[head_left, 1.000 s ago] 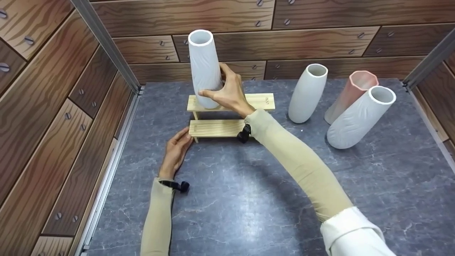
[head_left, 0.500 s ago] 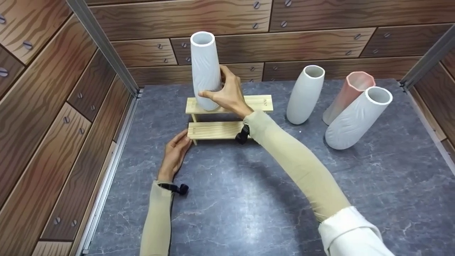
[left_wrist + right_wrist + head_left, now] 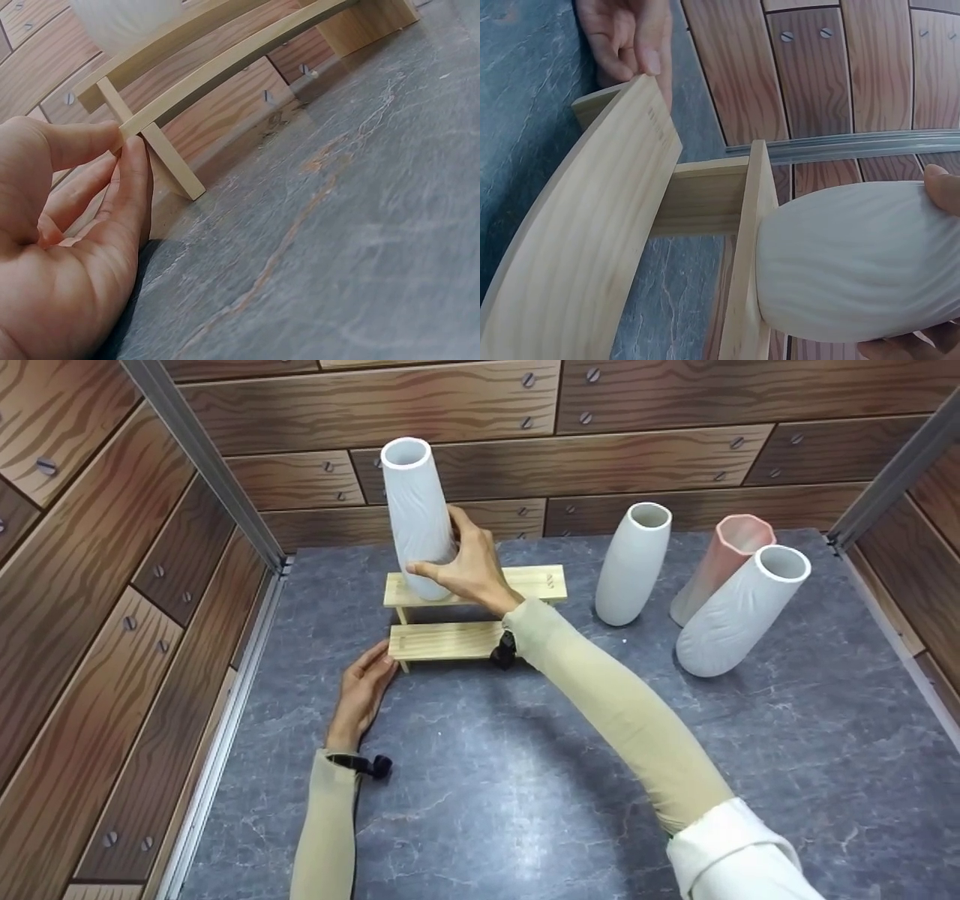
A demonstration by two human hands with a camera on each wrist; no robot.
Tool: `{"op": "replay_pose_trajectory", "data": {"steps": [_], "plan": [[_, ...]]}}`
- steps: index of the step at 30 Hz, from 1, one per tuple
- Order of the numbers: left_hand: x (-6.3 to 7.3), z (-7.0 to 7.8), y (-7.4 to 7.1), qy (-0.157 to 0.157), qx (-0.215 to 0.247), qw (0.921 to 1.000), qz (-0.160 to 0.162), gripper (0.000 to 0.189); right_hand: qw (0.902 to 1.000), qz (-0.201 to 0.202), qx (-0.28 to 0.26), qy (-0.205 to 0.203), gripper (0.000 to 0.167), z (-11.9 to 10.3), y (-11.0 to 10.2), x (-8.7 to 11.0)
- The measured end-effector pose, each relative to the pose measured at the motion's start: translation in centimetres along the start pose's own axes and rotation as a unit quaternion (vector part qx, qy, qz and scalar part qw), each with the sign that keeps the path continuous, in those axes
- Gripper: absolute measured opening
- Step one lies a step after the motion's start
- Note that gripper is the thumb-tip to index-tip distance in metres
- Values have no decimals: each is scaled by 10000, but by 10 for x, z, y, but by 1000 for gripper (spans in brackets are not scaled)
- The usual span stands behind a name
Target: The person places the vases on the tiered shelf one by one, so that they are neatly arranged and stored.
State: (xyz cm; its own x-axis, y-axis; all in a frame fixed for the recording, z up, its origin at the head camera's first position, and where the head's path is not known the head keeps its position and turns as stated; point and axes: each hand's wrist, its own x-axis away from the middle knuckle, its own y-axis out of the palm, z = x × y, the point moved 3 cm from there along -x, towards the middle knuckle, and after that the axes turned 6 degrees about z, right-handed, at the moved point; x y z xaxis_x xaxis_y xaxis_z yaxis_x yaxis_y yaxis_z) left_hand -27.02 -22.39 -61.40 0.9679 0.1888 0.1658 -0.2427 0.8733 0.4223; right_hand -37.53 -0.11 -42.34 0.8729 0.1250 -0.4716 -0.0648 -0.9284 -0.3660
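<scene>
Barely any change vs. half a sec ago: tall white textured, prob. ceramic vase point(image 3: 415, 514) on L end of upper tier of two-tier pale-wood stand point(image 3: 442, 642), top now a touch further L, so stance prob. unsettled. R hand point(image 3: 475, 566): fingers clamped round vase. L hand point(image 3: 358, 695): pinching stand's lower L corner. Dark marks point(image 3: 550, 581) on upper tier's R end: illegible.

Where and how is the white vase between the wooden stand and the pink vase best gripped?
Probably around the middle, from the near side. The white vase stands upright, its rounded sides narrowing toward the mouth; the wooden stand is on its left and the pink vase on its right, neither blocking the front.
</scene>
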Motion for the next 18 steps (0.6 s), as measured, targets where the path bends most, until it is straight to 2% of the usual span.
{"op": "replay_pose_trajectory", "data": {"steps": [9, 14, 18], "plan": [[3, 1, -3, -69, -137, 9999, 0, 51, 9998, -178, -30, -26, 96, -2, -3, 2], [2, 1, -2, -73, -33, 10000, 16, 51, 9998, -118, -160, -77, 96, -4, -16, 6], [1, 1, -1, -16, 74, 10000, 18, 51, 9994, -238, -224, -106, 97, -7, -31, 12]]}}
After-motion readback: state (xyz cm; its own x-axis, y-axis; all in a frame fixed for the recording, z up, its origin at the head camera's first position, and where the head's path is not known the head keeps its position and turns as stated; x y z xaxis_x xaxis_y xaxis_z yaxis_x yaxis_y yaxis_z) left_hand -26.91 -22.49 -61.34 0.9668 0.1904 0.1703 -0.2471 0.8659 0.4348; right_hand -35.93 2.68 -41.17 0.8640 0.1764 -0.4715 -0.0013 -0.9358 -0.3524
